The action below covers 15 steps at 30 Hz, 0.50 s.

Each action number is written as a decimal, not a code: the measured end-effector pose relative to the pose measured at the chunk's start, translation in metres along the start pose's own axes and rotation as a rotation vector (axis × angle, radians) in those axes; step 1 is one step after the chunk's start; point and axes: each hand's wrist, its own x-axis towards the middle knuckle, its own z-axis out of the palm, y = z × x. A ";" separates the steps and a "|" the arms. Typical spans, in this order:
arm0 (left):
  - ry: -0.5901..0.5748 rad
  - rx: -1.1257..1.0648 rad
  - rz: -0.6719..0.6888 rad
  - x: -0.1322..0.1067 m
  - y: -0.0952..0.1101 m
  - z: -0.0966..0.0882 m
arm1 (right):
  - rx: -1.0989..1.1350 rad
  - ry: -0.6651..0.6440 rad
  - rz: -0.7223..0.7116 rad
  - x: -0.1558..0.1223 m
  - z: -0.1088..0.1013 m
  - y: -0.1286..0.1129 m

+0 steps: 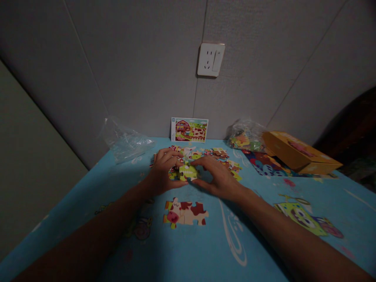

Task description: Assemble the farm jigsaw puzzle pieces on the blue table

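The two hands meet over the desk [188, 254] with a green puzzle piece [188, 172] between them. The right hand [217, 176] curves round in a roomy C, its thumb and forefinger closing on the near and far edges of the piece. The left hand [163, 170] takes the other side, thumb at the near edge and fingers bent over the far left part, though exactly where those fingertips press is hard to tell. The piece looks like thin printed card: very light, fairly stiff, a little slick on its face and weakest at the knobs. It is probably best taken by its flat edges with light fingertips, since squeezing or bending could crease a knob. Just nearer the body than the hands lie joined cow pieces [186, 213]; a join like that would likely part if lifted by one end, so sliding it flat with support under both ends seems safer. Loose pieces [219, 153] are heaped just beyond the hands, and past them a picture card [189, 130] stands upright near the wall. Well off to the right sits a yellow box [299, 150].
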 end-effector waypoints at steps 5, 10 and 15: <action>0.010 -0.009 0.010 -0.001 0.001 0.000 | 0.044 0.010 -0.057 0.001 0.001 0.002; -0.026 0.008 -0.009 -0.001 0.000 0.001 | 0.017 0.011 -0.098 0.001 0.002 0.004; -0.069 0.038 -0.002 -0.001 0.001 0.002 | 0.105 0.019 -0.046 0.001 0.003 0.002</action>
